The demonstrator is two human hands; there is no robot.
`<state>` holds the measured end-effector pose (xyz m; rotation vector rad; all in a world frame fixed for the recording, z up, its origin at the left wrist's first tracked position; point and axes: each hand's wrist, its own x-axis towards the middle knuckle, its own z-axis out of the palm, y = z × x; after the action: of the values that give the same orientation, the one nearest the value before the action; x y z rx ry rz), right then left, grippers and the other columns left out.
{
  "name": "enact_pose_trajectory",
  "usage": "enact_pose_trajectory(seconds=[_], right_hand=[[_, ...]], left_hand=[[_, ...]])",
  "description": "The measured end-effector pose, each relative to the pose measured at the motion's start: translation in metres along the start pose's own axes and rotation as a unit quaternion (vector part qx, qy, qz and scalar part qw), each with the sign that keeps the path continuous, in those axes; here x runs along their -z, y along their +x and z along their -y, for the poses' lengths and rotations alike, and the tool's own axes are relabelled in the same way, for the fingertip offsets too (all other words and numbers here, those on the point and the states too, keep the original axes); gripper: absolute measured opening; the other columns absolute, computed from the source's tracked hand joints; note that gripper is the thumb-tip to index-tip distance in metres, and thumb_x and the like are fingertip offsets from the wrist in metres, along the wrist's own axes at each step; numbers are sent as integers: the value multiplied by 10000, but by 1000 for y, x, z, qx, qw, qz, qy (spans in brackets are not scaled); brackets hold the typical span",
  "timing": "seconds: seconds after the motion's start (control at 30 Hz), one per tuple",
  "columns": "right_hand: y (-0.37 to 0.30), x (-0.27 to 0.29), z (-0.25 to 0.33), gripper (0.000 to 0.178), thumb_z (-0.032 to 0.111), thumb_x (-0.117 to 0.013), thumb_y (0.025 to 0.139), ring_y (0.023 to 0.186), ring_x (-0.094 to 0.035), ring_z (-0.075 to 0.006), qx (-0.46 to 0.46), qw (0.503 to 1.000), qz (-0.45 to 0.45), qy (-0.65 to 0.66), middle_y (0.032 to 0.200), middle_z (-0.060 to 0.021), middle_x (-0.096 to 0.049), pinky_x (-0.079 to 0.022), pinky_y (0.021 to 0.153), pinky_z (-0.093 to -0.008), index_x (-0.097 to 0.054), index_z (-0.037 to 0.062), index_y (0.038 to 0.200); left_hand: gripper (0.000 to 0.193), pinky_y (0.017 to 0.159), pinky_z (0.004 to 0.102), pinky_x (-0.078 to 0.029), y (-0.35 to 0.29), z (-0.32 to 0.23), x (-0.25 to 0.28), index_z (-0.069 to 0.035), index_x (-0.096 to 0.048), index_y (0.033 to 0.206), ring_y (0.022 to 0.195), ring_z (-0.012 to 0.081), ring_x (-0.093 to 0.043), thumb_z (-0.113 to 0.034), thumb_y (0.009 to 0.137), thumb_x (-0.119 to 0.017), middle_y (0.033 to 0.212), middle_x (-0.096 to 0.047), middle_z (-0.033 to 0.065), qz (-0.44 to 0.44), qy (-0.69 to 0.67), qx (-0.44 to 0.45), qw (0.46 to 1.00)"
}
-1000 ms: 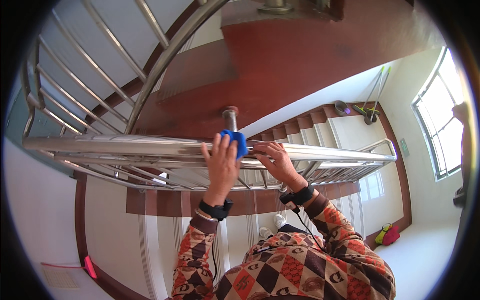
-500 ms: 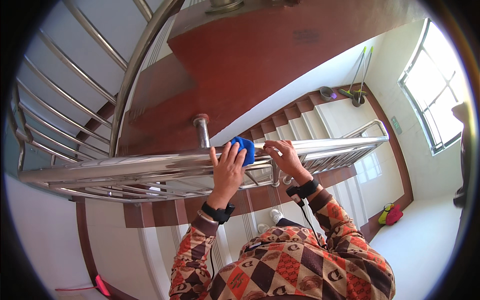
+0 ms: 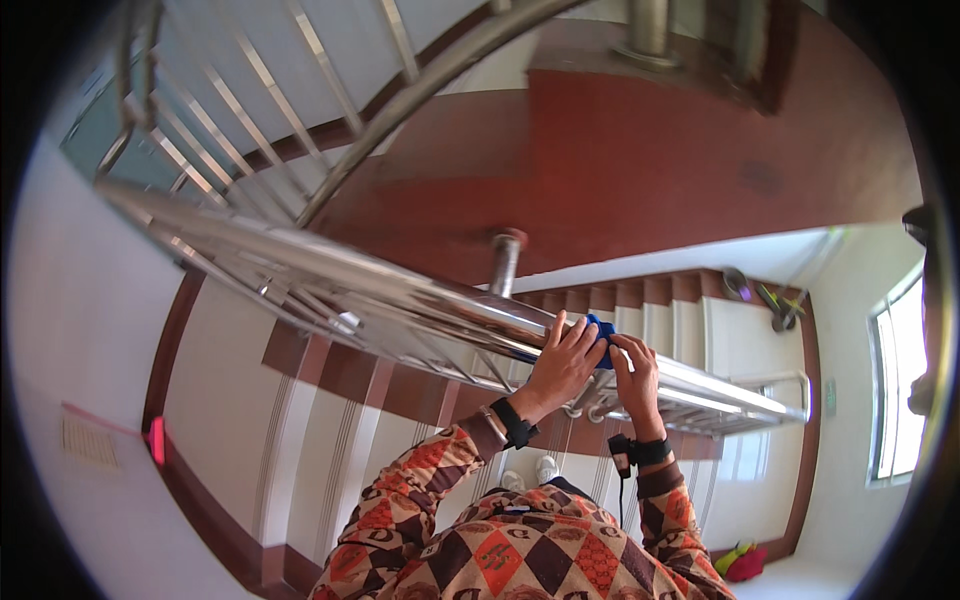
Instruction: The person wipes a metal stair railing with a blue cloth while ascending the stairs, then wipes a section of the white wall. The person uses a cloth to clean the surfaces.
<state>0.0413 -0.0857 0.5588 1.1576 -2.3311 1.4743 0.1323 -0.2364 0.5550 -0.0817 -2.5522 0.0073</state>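
A shiny steel handrail (image 3: 400, 283) slopes across in front of me, from the upper left down to the right. On it lies a small blue cloth (image 3: 603, 330), partly covered by my fingers. My left hand (image 3: 562, 368) presses the cloth against the rail with its fingers curved over it. Close beside it, my right hand (image 3: 637, 378) has its bent fingers at the cloth's right edge, seeming to grip it there. Black bands with small devices circle both wrists.
Stairs (image 3: 350, 400) run below the rail. A dark red slanted surface (image 3: 640, 160) lies beyond it, with a steel post (image 3: 506, 265) standing up. A bucket (image 3: 737, 284) and brooms are at the far right. A pink-handled tool (image 3: 157, 440) leans at the left wall.
My left hand and the blue cloth have shifted right along the rail. Both hands, apart before, now meet at the cloth. The whole view has tilted and turned.
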Motion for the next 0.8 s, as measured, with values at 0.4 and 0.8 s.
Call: enact_pose_trajectory(seconds=[0.4,0.8], right_hand=[[80,-106,139,354,141,-695,893,1114,-624,-308,274,949,119,97,1216,-149,-673,-394,1022,-422,-668,24,1226],[74,-121,156,377,144,-711,857,1204,-571,-344,297,945,127,50,1317,-158,-622,-370,1058,-455,-693,53,1222]], left_hand=[[395,1147,688,-184,-58,160,172,-110,-603,1262,1413,345,-437,-181,887,-708,1416,-560,67,-111,121,232,959],[464,1158,653,-214,-70,139,150,-113,-593,1253,1442,330,-392,-133,823,-764,1470,-497,90,-176,134,227,948]])
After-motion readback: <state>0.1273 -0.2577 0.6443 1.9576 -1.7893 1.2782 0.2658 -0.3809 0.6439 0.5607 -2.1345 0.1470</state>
